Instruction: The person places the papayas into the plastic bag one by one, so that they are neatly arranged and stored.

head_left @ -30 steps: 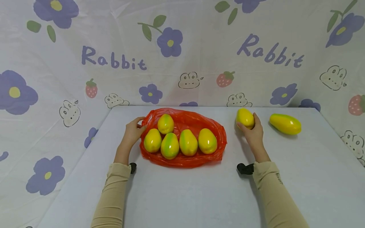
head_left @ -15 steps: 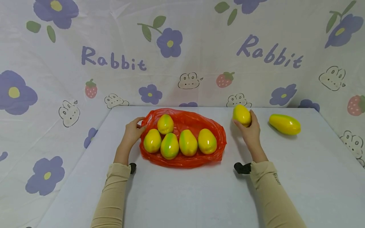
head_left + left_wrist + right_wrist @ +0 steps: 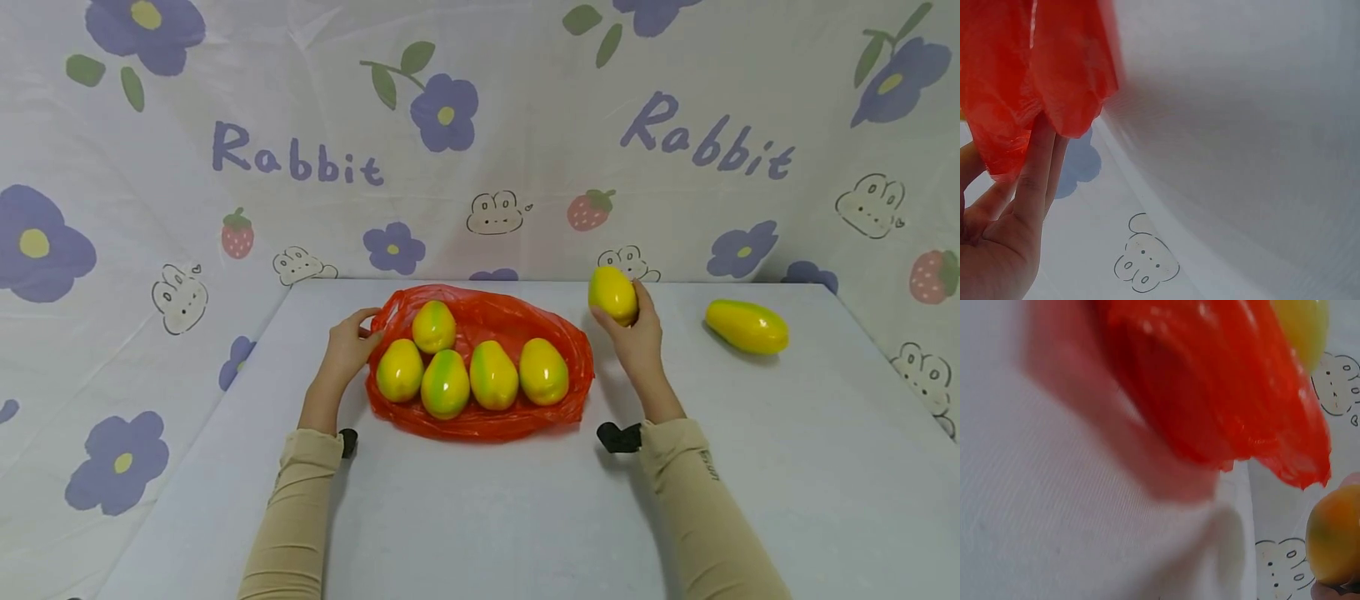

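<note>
A red plastic bag (image 3: 486,320) lies spread open on the table, with several yellow-green papayas inside, one of them a papaya (image 3: 494,375) near its front. At the bag's left edge, my left hand (image 3: 347,348) holds the rim between thumb and fingers; the left wrist view shows the red film (image 3: 1072,69) there. My right hand (image 3: 636,340) grips another papaya (image 3: 611,295) just above the table, right of the bag and apart from it. In the right wrist view that papaya (image 3: 1335,537) shows at the lower right edge; most of the hand is out of frame.
A longer yellow papaya (image 3: 747,327) lies on the white table (image 3: 480,517) at the back right. Behind the table hangs a cloth (image 3: 525,150) printed with flowers and rabbits. Black straps (image 3: 619,437) stick out at the wrists.
My right hand has carried the papaya leftward and slightly up, closer to the bag. The left hand, the bag and the papayas in it have stayed put.
</note>
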`<state>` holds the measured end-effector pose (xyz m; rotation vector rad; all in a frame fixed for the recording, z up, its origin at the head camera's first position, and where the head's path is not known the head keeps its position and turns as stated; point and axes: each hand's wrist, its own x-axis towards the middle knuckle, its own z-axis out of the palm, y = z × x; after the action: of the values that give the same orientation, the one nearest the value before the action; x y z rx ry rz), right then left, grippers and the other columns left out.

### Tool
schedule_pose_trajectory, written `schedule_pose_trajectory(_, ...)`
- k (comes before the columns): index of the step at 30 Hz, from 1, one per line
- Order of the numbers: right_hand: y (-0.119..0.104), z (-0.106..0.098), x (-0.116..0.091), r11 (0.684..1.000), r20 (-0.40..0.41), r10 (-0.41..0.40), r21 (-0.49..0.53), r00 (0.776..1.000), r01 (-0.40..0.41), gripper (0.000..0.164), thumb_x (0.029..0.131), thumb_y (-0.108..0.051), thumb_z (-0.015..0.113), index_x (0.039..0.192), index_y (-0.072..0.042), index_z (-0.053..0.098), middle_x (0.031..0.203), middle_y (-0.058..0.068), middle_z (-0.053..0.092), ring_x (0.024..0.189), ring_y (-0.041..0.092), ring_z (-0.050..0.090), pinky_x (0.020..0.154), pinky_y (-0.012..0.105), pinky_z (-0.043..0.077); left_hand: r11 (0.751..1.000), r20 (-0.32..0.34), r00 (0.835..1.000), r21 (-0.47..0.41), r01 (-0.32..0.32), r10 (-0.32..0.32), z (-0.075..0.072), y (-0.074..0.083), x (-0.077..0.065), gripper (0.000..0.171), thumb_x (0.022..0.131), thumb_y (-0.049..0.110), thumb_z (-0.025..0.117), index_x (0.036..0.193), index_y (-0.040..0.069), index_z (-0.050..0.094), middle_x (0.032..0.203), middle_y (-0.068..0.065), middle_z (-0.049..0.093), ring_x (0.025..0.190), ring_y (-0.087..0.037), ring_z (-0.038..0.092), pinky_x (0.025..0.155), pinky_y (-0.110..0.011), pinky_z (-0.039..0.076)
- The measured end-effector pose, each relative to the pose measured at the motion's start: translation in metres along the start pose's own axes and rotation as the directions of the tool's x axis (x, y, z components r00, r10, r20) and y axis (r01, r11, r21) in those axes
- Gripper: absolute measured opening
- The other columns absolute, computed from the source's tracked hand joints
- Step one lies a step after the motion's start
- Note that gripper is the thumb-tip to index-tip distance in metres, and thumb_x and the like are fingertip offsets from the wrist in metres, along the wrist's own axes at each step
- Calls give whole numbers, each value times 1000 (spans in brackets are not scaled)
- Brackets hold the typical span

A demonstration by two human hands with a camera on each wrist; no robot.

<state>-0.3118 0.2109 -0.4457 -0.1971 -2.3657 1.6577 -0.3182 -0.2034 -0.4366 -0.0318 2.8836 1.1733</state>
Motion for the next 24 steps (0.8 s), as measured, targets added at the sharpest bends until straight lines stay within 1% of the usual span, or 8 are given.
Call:
schedule_pose_trajectory(5,-11,7,-3,1000,21,-23,16,1000,23,86,92,-29,67,157,-13,14,162,13,23,146,31,30,123,44,25,1000,-7,1000,-5,-10,10,-1,1,0,50,99,18,53,147,12,42,120,-26,61,93,-32,65,79,-35,59)
schedule_pose_trajectory(10,-19,16,-6,998,49,-38,58,998,35,85,92,-26,68,157,-12,15,160,14,25,144,31,32,122,43,26,1000,-10,1000,0,-3,3,0,0,0,49,99,18,53,147,13,42,121,-26,61,94,-32,65,82,-37,59)
schedule_pose_trajectory(14,-25,24,-9,996,69,-57,74,996,52,83,92,-23,67,157,-11,16,160,14,26,145,30,32,122,42,26,1000,-14,1000,9,-7,7,0,1,0,49,98,18,52,146,13,42,119,-26,62,93,-32,65,80,-35,58)
schedule_pose_trajectory(20,-32,34,-12,995,87,-86,62,992,81,82,93,-24,66,157,-12,17,162,11,24,146,28,31,122,41,26,1000,-19,1000,16,-17,17,0,0,0,49,98,18,52,145,13,43,116,-26,63,90,-30,65,75,-30,57)
schedule_pose_trajectory(24,-35,38,-14,994,105,-85,73,991,77,82,93,-25,66,157,-13,16,162,9,23,147,27,30,122,40,26,1000,-23,999,17,-25,25,1,0,0,48,98,18,52,145,13,44,116,-25,63,90,-30,65,74,-30,56)
